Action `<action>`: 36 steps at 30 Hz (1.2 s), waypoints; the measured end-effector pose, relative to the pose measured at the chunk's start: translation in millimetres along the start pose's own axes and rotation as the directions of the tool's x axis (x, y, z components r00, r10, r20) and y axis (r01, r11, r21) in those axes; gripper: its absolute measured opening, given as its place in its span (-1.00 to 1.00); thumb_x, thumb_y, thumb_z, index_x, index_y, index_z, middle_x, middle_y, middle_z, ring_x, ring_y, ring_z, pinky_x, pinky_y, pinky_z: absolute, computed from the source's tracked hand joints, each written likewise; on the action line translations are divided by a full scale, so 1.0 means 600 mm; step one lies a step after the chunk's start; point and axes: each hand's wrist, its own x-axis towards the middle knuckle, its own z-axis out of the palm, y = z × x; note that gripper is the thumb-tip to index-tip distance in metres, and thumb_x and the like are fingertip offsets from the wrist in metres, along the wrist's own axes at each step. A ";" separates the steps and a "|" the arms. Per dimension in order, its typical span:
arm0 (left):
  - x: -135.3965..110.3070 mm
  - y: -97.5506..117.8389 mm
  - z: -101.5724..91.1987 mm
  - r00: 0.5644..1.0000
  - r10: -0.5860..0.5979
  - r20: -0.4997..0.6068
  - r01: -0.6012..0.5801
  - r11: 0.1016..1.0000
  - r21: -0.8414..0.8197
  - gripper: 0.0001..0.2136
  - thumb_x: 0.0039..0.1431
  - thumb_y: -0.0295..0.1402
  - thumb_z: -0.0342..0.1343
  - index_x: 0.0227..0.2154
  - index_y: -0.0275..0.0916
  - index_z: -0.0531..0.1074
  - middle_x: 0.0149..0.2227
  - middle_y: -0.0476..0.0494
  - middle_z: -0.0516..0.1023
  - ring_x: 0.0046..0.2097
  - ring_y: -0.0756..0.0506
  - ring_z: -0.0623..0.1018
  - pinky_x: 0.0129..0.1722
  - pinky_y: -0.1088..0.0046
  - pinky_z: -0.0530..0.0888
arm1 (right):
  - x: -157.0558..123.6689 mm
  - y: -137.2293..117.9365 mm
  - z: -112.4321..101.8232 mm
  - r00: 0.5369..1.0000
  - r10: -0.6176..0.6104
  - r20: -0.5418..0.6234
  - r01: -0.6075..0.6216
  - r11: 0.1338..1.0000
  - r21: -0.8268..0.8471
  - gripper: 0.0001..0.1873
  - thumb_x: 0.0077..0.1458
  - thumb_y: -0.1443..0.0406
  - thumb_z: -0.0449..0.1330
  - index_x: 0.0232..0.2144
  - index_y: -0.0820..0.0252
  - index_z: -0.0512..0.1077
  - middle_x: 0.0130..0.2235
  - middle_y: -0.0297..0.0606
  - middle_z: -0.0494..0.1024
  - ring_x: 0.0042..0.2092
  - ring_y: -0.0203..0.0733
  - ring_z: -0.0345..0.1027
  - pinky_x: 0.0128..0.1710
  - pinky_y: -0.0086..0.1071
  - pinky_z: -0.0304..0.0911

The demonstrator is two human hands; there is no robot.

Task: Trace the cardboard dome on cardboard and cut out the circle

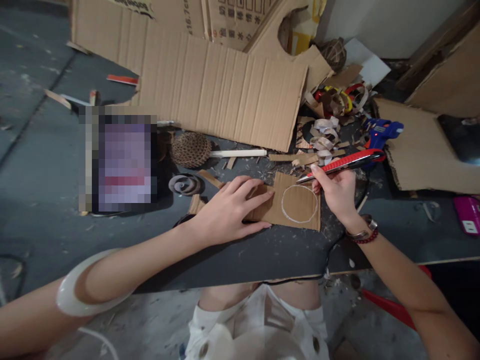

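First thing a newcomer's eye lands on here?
Probably the red utility knife in the right hand, beside a brown cardboard piece with a white-drawn circle, held flat by the left hand. Behind them lies a large corrugated cardboard sheet; a blue glue gun sits upper right among cardboard scraps.

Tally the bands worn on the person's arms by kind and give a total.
White bangle: 1
Metal wristband: 1
Red beaded bracelet: 1
Total: 3
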 end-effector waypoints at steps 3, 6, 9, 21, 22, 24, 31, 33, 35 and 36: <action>-0.001 0.000 0.001 1.000 0.003 -0.001 -0.003 1.000 -0.005 -0.48 0.22 -0.04 0.05 0.10 -0.31 0.39 0.07 -0.41 0.37 0.09 -0.35 0.37 0.03 -0.02 0.45 | 0.001 0.000 0.000 1.000 0.007 -0.002 -0.007 1.000 0.018 -0.71 0.01 0.18 0.32 -0.61 0.14 0.35 -0.67 -0.44 0.42 -0.66 -0.38 0.27 -0.66 -0.48 0.26; -0.001 0.000 0.001 1.000 0.001 0.000 -0.001 1.000 -0.007 -0.48 0.22 -0.04 0.06 0.10 -0.31 0.39 0.06 -0.41 0.37 0.09 -0.35 0.37 0.03 -0.03 0.45 | 0.001 0.000 0.000 1.000 0.005 -0.010 -0.005 1.000 0.019 -0.71 0.01 0.19 0.32 -0.61 0.13 0.34 -0.67 -0.44 0.42 -0.66 -0.38 0.27 -0.67 -0.47 0.25; -0.001 0.000 0.001 1.000 0.001 -0.001 -0.001 1.000 -0.008 -0.48 0.22 -0.05 0.06 0.10 -0.31 0.40 0.06 -0.41 0.38 0.09 -0.36 0.37 0.02 -0.04 0.45 | 0.000 0.000 0.000 1.000 -0.015 -0.015 0.015 1.000 -0.004 -0.71 0.02 0.19 0.32 -0.60 0.12 0.33 -0.67 -0.43 0.41 -0.65 -0.36 0.27 -0.66 -0.44 0.24; -0.001 -0.001 0.002 1.000 0.007 -0.007 -0.007 1.000 -0.009 -0.47 0.21 -0.04 0.06 0.10 -0.34 0.40 0.06 -0.42 0.38 0.09 -0.35 0.37 0.03 -0.03 0.45 | -0.020 0.000 0.000 0.909 -0.415 0.025 0.396 0.845 -0.359 -0.65 0.01 0.22 0.32 -0.56 0.07 0.18 -0.61 -0.45 0.27 -0.57 -0.31 0.18 -0.52 -0.33 0.22; -0.001 -0.001 0.003 1.000 0.006 -0.008 -0.006 1.000 -0.008 -0.46 0.21 -0.04 0.06 0.10 -0.33 0.40 0.06 -0.42 0.38 0.09 -0.35 0.37 0.03 -0.03 0.45 | -0.020 0.000 0.000 0.913 -0.408 0.031 0.392 0.851 -0.351 -0.65 0.01 0.21 0.32 -0.56 0.07 0.18 -0.61 -0.46 0.27 -0.57 -0.32 0.17 -0.52 -0.34 0.21; -0.002 -0.001 0.003 1.000 0.003 -0.007 -0.003 1.000 -0.006 -0.47 0.21 -0.03 0.06 0.09 -0.33 0.41 0.07 -0.41 0.38 0.09 -0.35 0.37 0.04 -0.02 0.44 | -0.018 0.001 0.000 0.919 -0.391 0.041 0.381 0.861 -0.335 -0.64 0.01 0.22 0.32 -0.56 0.08 0.17 -0.60 -0.47 0.25 -0.57 -0.33 0.15 -0.53 -0.35 0.20; -0.001 0.000 0.000 1.000 -0.004 0.005 0.004 1.000 -0.020 -0.48 0.21 -0.04 0.07 0.08 -0.33 0.41 0.06 -0.43 0.38 0.09 -0.35 0.37 0.04 -0.04 0.44 | -0.007 0.000 -0.001 0.956 -0.289 0.055 0.294 0.937 -0.189 -0.66 0.01 0.23 0.31 -0.57 0.10 0.20 -0.59 -0.46 0.31 -0.55 -0.34 0.24 -0.52 -0.38 0.27; 0.000 0.001 -0.001 1.000 -0.004 0.007 0.004 1.000 -0.019 -0.48 0.21 -0.05 0.07 0.08 -0.33 0.41 0.06 -0.43 0.38 0.09 -0.35 0.37 0.03 -0.04 0.45 | -0.004 0.002 -0.002 0.972 -0.225 0.070 0.232 0.965 -0.120 -0.70 0.02 0.22 0.30 -0.54 0.10 0.24 -0.57 -0.45 0.34 -0.52 -0.33 0.29 -0.50 -0.38 0.30; 0.001 0.001 -0.001 1.000 -0.003 0.007 0.003 1.000 -0.019 -0.49 0.21 -0.05 0.06 0.09 -0.32 0.41 0.06 -0.42 0.39 0.09 -0.35 0.38 0.02 -0.04 0.45 | -0.004 0.003 -0.002 0.981 -0.174 0.084 0.182 0.978 -0.098 -0.72 0.03 0.20 0.30 -0.53 0.11 0.25 -0.57 -0.45 0.35 -0.52 -0.32 0.30 -0.49 -0.38 0.31; 0.001 0.001 0.000 1.000 -0.002 0.007 0.002 1.000 -0.019 -0.48 0.21 -0.05 0.07 0.09 -0.32 0.41 0.06 -0.42 0.39 0.09 -0.35 0.38 0.02 -0.03 0.45 | -0.004 0.004 -0.003 0.984 -0.162 0.079 0.170 0.979 -0.108 -0.70 0.02 0.19 0.30 -0.54 0.11 0.25 -0.58 -0.45 0.34 -0.52 -0.33 0.29 -0.50 -0.38 0.30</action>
